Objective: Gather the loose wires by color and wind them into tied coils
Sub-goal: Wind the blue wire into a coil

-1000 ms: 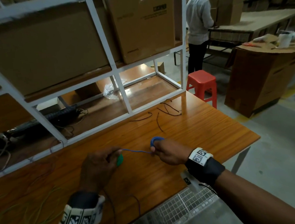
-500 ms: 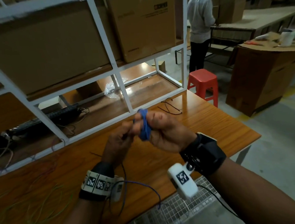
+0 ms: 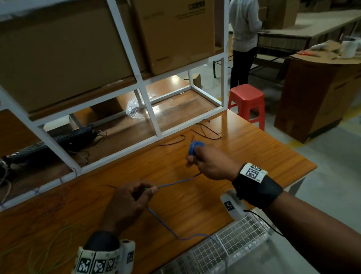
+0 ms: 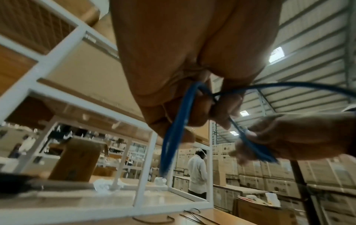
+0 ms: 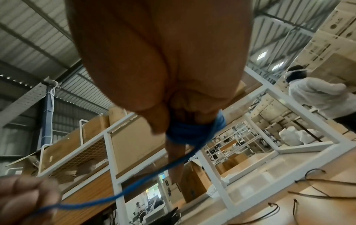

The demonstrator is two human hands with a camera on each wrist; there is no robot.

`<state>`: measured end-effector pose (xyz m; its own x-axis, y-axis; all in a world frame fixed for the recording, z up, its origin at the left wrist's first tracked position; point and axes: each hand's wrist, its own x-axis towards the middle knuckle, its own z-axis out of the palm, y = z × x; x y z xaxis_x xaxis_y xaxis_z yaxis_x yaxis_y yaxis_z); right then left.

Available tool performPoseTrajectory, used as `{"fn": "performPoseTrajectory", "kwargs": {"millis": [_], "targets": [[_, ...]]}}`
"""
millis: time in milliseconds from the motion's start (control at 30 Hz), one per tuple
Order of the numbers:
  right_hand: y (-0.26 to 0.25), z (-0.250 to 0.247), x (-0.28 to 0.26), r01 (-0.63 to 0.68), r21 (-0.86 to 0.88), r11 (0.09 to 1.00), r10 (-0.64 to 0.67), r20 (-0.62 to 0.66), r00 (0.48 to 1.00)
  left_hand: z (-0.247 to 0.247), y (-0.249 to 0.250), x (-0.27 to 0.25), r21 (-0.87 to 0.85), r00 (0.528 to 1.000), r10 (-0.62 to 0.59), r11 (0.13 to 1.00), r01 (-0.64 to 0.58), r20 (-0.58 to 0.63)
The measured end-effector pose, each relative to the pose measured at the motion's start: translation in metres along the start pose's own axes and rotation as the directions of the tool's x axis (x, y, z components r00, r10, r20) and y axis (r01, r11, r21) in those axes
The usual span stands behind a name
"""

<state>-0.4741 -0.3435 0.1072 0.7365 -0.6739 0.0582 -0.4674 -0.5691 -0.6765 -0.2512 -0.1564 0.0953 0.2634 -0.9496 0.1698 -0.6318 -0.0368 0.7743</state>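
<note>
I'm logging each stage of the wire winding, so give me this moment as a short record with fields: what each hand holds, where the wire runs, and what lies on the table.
left hand: pinches the blue wire
right hand: grip curled round the blue coil
wire run: stretched between the hands, slack tail looping over the table toward the wire basket
black ties: loose by the white rack
green wires: loose, near left

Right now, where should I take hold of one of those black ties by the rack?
Take a black tie at mid-length, from above, thumb and fingertip pinching across it. It lies flat and thin on the table, beyond the right hand, which holds the blue coil.
</note>
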Motion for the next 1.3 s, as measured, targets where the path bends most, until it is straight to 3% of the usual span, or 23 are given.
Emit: {"fn": "performPoseTrajectory", "kwargs": {"millis": [100, 200, 267, 367, 433, 467, 500, 600, 667, 733, 800, 833, 867, 900, 933, 967, 1033, 1100, 1233, 1300], "targets": [[-0.007, 0.003, -0.013, 0.000, 0.006, 1.000, -0.002, 0.329, 0.944, -0.022, 0.013, 0.004, -0.215, 1.000, 0.013, 0.977, -0.017, -0.017], [-0.016, 0.012, -0.021, 0.044, 0.117, 0.992, -0.105, 0.584, 0.805, -0.035, 0.024, 0.018, -0.327, 0.997, 0.078, 0.942, -0.079, -0.016], [-0.020, 0.022, -0.024, 0.039, 0.297, 0.954, -0.232, 0.651, 0.723, -0.034, 0.029, 0.032, -0.351, 0.995, 0.083, 0.931, -0.099, -0.061], [-0.027, 0.031, -0.027, -0.096, 0.642, 0.761, -0.465, 0.642, 0.609, -0.028, 0.026, 0.053, -0.450, 0.998, 0.014, 0.892, -0.040, -0.060], [-0.034, 0.028, -0.027, -0.254, 0.839, 0.482, -0.646, 0.536, 0.543, -0.021, 0.018, 0.061, -0.532, 1.000, -0.007, 0.846, 0.017, 0.020], [-0.036, 0.026, -0.024, -0.320, 0.894, 0.315, -0.706, 0.446, 0.551, -0.016, 0.013, 0.063, -0.578, 0.998, -0.011, 0.815, 0.045, 0.063], [-0.039, 0.020, -0.023, -0.339, 0.928, 0.154, -0.732, 0.337, 0.591, -0.011, 0.008, 0.062, -0.633, 0.995, -0.010, 0.771, 0.073, 0.103], [-0.047, 0.000, -0.018, -0.238, 0.933, -0.270, -0.563, 0.048, 0.825, 0.009, -0.003, 0.056, -0.778, 0.978, 0.005, 0.606, 0.162, 0.208], [-0.049, -0.013, -0.013, -0.086, 0.897, -0.433, -0.316, -0.062, 0.947, 0.020, -0.006, 0.051, -0.822, 0.969, -0.005, 0.527, 0.213, 0.248], [-0.045, -0.020, -0.002, 0.098, 0.869, -0.484, -0.051, -0.140, 0.989, 0.030, -0.006, 0.044, -0.854, 0.972, -0.073, 0.466, 0.232, 0.224], [-0.036, -0.021, 0.012, 0.274, 0.892, -0.361, 0.184, -0.219, 0.958, 0.039, -0.006, 0.037, -0.879, 0.977, -0.147, 0.432, 0.202, 0.152], [-0.027, -0.019, 0.019, 0.339, 0.921, -0.190, 0.280, -0.280, 0.918, 0.043, -0.008, 0.033, -0.885, 0.977, -0.167, 0.425, 0.190, 0.129], [-0.019, -0.017, 0.026, 0.363, 0.928, 0.087, 0.343, -0.370, 0.863, 0.045, -0.010, 0.031, -0.889, 0.979, -0.171, 0.424, 0.175, 0.111], [-0.010, -0.013, 0.030, 0.301, 0.847, 0.438, 0.356, -0.471, 0.807, 0.046, -0.012, 0.029, -0.893, 0.982, -0.162, 0.424, 0.153, 0.092], [0.000, -0.009, 0.033, 0.173, 0.655, 0.736, 0.291, -0.537, 0.792, 0.046, -0.013, 0.029, -0.899, 0.987, -0.144, 0.419, 0.128, 0.074], [0.010, -0.004, 0.034, 0.042, 0.405, 0.913, 0.195, -0.526, 0.828, 0.044, -0.013, 0.029, -0.908, 0.990, -0.130, 0.406, 0.102, 0.053], [0.022, 0.008, 0.030, -0.061, 0.021, 0.998, 0.065, -0.336, 0.940, 0.033, -0.011, 0.034, -0.936, 0.989, -0.146, 0.348, 0.047, -0.004], [0.023, 0.017, 0.019, -0.029, -0.116, 0.993, 0.017, -0.102, 0.995, 0.019, -0.009, 0.041, -0.961, 0.977, -0.209, 0.276, 0.007, -0.053], [0.010, 0.025, -0.002, 0.058, -0.176, 0.983, -0.021, 0.208, 0.978, 0.003, -0.006, 0.054, -0.986, 0.939, -0.343, 0.163, 0.021, -0.037], [0.005, 0.034, -0.008, 0.041, -0.091, 0.995, -0.008, 0.337, 0.941, 0.002, -0.005, 0.060, -0.985, 0.918, -0.390, 0.172, 0.003, -0.066]]}}
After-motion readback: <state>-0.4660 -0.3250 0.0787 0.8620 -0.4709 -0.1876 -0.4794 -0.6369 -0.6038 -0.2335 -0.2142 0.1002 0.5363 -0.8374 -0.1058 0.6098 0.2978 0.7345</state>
